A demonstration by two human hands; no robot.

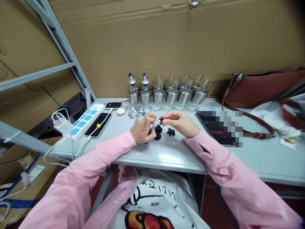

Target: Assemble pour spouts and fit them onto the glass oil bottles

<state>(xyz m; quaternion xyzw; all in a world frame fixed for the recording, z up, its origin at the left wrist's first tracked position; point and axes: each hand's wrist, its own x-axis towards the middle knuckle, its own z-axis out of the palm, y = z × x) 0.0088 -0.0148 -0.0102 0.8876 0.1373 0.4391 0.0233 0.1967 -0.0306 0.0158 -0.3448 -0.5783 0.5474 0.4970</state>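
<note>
My left hand (pixel 143 129) is closed around a silver pourer spout (pixel 156 124), partly hidden by its fingers. At the spout's tip, my right hand (pixel 182 123) pinches a small black piece (pixel 161 120); whether it is seated there I cannot tell. Below the hands lie round black parts (pixel 157 136) and a cluster of small black pieces (pixel 171 132). More silver spouts (pixel 135 113) are heaped behind my left hand. Along the back stand several glass bottles with steel sleeves (pixel 172 95). Two at the left carry silver pourers with black tips (pixel 145 79).
At left are a power strip (pixel 87 121) with white cables, a phone (pixel 102 122), a small black device (pixel 113 105) and a round white case (pixel 121 111). A tablet (pixel 207 127) and brown bag (pixel 259 87) lie right. Cardboard (pixel 143 38) backs the table.
</note>
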